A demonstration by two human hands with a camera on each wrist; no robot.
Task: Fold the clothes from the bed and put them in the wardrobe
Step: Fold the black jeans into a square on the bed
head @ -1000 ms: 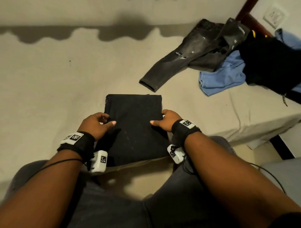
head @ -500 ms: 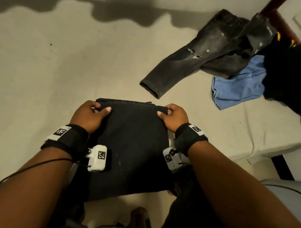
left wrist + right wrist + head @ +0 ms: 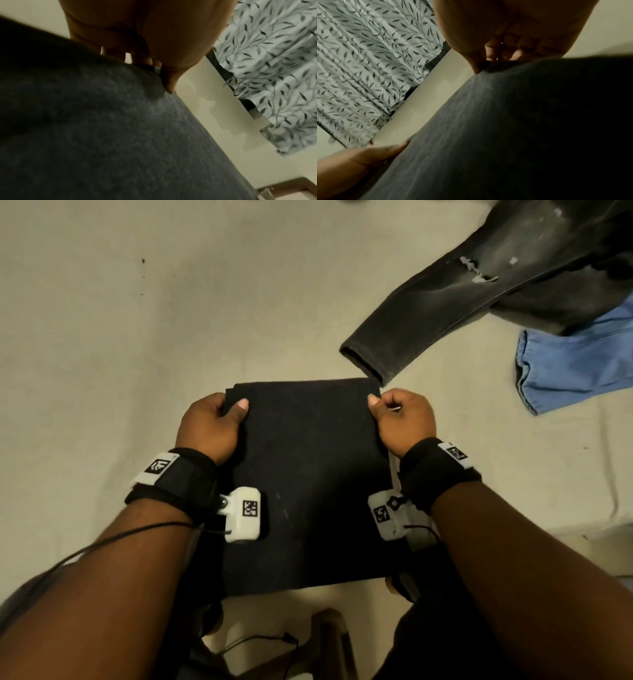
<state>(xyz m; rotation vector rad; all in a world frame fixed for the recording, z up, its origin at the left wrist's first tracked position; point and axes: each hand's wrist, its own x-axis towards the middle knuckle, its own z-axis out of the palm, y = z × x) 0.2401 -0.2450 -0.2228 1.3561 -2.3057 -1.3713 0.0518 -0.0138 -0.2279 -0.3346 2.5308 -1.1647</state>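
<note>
2 hands now carry the folded black garment [image 3: 308,481]: left hand [image 3: 212,426] grips its far left corner, thumb on top and fingers curled under; right hand [image 3: 400,422] pinches the far right corner the same way. 1 s ago the bundle lay flat on the bed with both hands resting at its sides; since then the grip has shifted up to the far corners and the near edge has come clear of the mattress, hanging over the gap by the person's legs. Folding of this piece looks finished (my reading); carrying it to the wardrobe would be next, and no wardrobe is in view.

Both wrist views confirm thumbs pressed on dark cloth, with a leaf-patterned curtain [image 3: 274,67] behind.

Left on the beige bedsheet [image 3: 137,337]: grey distressed jeans [image 3: 462,299], 1 cuff just beside the bundle's far right corner, and a blue garment [image 3: 575,368] partly under them. Both unfolded.

Possible snags: the jeans cuff close by, a loose layer slipping, and a wooden piece [image 3: 329,642] by the legs.
</note>
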